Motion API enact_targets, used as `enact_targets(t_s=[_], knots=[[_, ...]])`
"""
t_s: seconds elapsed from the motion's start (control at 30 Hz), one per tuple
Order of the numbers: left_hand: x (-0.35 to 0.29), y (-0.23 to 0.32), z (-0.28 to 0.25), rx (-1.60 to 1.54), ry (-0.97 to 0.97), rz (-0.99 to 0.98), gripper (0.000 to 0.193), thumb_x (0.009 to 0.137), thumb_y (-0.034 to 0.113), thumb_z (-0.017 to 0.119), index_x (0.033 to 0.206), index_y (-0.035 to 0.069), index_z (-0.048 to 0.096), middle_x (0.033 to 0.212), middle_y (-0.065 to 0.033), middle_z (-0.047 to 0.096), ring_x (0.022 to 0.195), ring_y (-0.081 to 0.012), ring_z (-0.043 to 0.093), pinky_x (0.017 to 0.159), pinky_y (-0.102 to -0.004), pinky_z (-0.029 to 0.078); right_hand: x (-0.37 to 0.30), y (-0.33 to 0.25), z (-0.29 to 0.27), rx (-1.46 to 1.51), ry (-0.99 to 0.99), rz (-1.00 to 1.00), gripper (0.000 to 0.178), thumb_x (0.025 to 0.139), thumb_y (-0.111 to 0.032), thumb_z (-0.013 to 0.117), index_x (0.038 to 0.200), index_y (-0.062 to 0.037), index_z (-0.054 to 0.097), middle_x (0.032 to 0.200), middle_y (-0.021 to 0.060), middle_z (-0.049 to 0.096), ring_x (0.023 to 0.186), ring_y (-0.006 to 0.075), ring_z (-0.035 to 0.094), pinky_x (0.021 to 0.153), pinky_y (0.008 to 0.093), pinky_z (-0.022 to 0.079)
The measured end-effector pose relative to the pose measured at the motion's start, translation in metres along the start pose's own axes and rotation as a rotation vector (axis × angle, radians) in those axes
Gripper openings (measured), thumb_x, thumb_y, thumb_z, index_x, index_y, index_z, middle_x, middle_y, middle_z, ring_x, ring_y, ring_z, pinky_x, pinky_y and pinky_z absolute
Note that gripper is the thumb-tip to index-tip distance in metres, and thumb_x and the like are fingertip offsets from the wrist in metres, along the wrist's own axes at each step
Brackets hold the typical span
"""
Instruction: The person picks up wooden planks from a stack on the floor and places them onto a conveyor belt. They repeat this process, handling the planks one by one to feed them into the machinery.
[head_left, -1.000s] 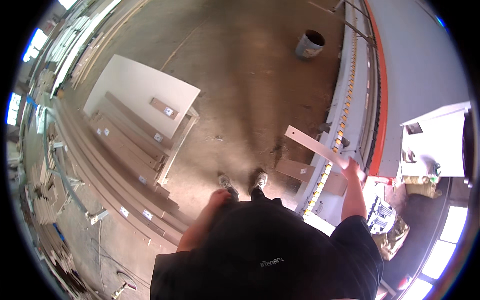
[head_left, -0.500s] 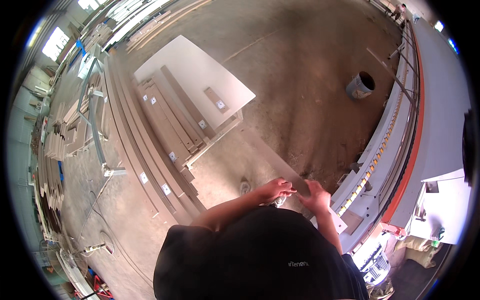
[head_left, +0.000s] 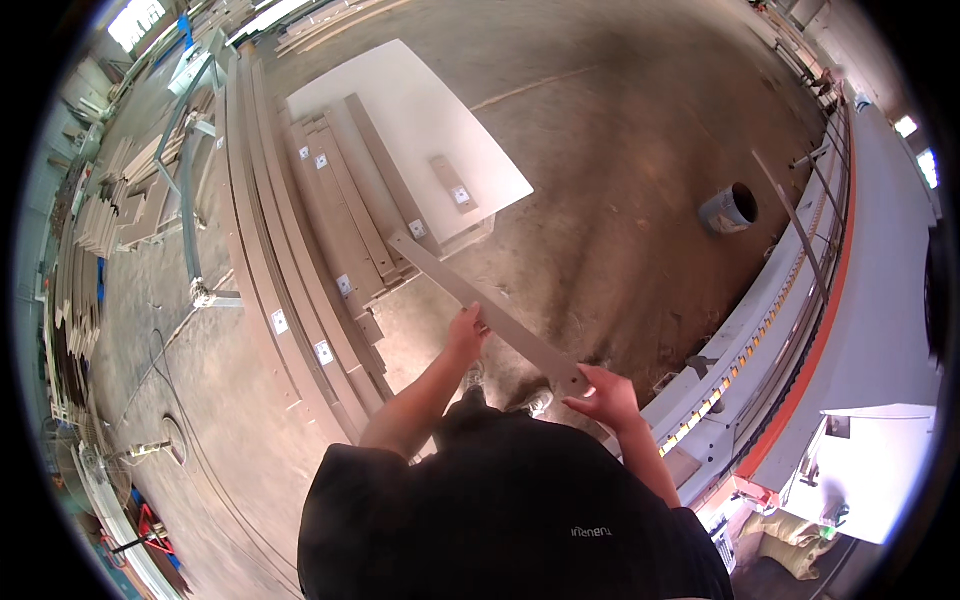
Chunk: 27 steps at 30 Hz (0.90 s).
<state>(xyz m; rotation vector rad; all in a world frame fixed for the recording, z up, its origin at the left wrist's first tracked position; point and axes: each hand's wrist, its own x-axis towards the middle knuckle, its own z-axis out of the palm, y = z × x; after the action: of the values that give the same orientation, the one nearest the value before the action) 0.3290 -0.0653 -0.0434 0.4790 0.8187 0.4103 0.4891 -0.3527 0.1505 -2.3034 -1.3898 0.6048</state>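
Note:
A long narrow brown board slants in front of me, from upper left to lower right, with a small dark hole near each end. My left hand is closed on its near edge, around the middle of its length. At the lower right end, my right hand grips the board with the thumb at the corner. The far end of the board reaches over the edge of a stack of brown strips, several bearing white labels. Beneath the strips lies a large white panel, with a short labelled brown piece on it.
Long brown planks run along the left of the stack, beside a grey metal frame. To the right stands a long machine with an orange edge strip. A bucket sits on the floor; a cable lies lower left.
The board has swung left, its far end now at the stack. My left hand has moved left and forward onto its edge. My right hand has shifted slightly down and toward the end.

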Motion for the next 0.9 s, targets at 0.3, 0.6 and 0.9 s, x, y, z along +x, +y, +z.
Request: enact_targets(t_s=[0.3,0.6,0.9], knots=[[-0.085,-0.027,0.02,0.12,-0.221,-0.255,0.031,0.108,0.031,0.055,0.125,0.006,0.061,0.106,-0.0093,0.07,0.09,-0.0194,0.069,0.077,-0.0358,0.057,0.091,-0.043,0.053,0.157,-0.121,-0.079,0.073,0.07,-0.045,0.09,0.13,-0.0099,0.065,0.105,0.0135,0.073,0.087,0.0303,0.072,0.081,0.0406,0.058],[-0.094,-0.008,0.02,-0.001,-0.195,-0.189,0.036,0.109,0.029,0.05,0.13,0.002,0.061,0.118,-0.0102,0.07,0.101,-0.0214,0.068,0.087,-0.0405,0.056,0.098,-0.055,0.071,0.254,-0.049,-0.036,0.054,0.076,-0.042,0.084,0.119,-0.0134,0.069,0.099,0.0106,0.075,0.088,0.0296,0.073,0.078,0.0416,0.058],[-0.106,0.012,0.026,-0.003,-0.231,-0.176,0.037,0.11,0.027,0.049,0.132,-0.002,0.057,0.124,-0.0128,0.067,0.112,-0.0235,0.067,0.097,-0.0391,0.054,0.101,-0.078,0.072,0.112,0.047,-0.04,0.062,0.068,-0.047,0.087,0.117,-0.0118,0.072,0.09,0.0081,0.075,0.077,0.0264,0.074,0.069,0.0387,0.059]])
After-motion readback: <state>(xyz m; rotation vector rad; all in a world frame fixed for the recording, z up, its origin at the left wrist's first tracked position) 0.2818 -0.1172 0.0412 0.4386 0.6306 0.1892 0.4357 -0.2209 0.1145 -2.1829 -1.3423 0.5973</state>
